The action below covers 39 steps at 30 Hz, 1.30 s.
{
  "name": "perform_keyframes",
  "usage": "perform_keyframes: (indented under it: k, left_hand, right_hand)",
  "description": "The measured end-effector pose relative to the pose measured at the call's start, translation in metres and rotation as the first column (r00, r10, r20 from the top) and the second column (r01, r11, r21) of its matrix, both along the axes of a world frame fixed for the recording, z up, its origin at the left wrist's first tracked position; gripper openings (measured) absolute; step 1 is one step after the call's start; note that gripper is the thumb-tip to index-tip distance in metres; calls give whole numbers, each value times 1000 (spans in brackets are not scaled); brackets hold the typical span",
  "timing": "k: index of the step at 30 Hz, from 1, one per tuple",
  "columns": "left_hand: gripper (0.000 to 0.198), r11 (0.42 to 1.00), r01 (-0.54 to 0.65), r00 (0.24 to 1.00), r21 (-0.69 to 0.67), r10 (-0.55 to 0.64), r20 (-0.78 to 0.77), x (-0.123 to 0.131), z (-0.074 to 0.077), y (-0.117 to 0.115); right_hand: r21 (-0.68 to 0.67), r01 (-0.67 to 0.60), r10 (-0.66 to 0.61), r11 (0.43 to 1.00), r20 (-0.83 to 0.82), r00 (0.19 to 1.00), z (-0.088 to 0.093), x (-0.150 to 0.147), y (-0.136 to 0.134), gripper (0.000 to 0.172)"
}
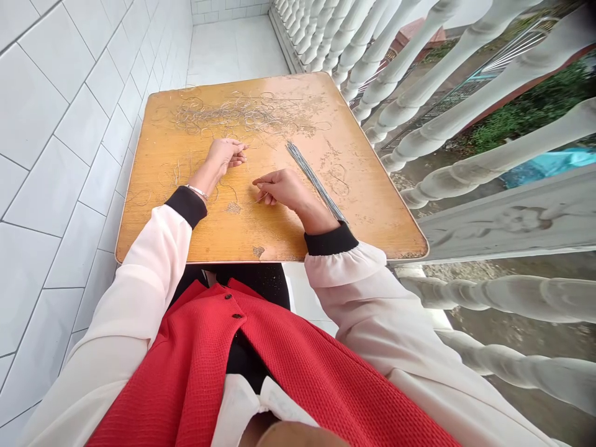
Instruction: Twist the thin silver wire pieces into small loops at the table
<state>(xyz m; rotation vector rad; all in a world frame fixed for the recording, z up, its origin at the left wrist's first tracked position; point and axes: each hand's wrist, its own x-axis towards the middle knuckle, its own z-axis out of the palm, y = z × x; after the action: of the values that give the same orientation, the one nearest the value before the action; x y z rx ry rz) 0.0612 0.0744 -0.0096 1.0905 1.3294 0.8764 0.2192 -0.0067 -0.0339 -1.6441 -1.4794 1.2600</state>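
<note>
Over the middle of the wooden table [274, 239], my left hand [226, 155] has its thumb and fingertips pinched together, with a faint strand at the tips. To its right and nearer to me, my right hand [279, 188] is also closed in a pinch. A thin wire [261, 199] shows under its fingers; whether both hands hold the same wire I cannot tell. Beside the right hand lies a bundle of straight grey wires [313, 176], partly hidden by the wrist. A loose tangle of thin curly wires [239, 115] spreads across the far part of the tabletop.
More stray wire loops [179, 172] lie left of my left hand, and others [339, 180] right of the bundle. White tiled wall [69, 155] runs along the left. A white balustrade [395, 105] stands close to the table's right edge. Worn patches mark the tabletop.
</note>
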Motion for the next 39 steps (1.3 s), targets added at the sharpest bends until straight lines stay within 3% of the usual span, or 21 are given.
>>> perform_keyframes:
  k: [5, 12, 14, 18, 20, 29, 32, 39]
  left_hand:
    - [28, 999, -41, 999, 26, 41, -5, 1, -3, 3]
    - [28, 996, -58, 998, 73, 60, -18, 3, 0, -1]
    - [27, 995, -56, 998, 79, 58, -29, 3, 1, -3]
    - [26, 992, -37, 998, 120, 43, -55, 7, -3, -5]
    - [26, 989, -24, 997, 144, 35, -74, 12, -6, -6]
    - [33, 973, -26, 988, 228, 60, -145, 22, -13, -5]
    - [35, 973, -39, 987, 229, 73, -142, 23, -11, -6]
    - [39, 980, -49, 989, 191, 73, -125, 23, -9, -6]
  right_hand:
    - [60, -60, 55, 996, 81, 995, -4, 2, 1, 11]
    - [66, -110, 95, 992, 193, 976, -4, 1, 0, 20]
    - [123, -140, 103, 983, 269, 958, -6, 3, 1, 24]
    - [366, -111, -46, 924, 396, 917, -11, 4, 6, 22]
    - [424, -65, -121, 903, 396, 910, -12, 1, 8, 25]
    - [467, -57, -153, 883, 401, 903, -6, -14, 4, 28]
    - [446, -104, -135, 889, 473, 871, -7, -14, 4, 24]
    - [417, -217, -96, 883, 612, 785, -15, -15, 6, 32]
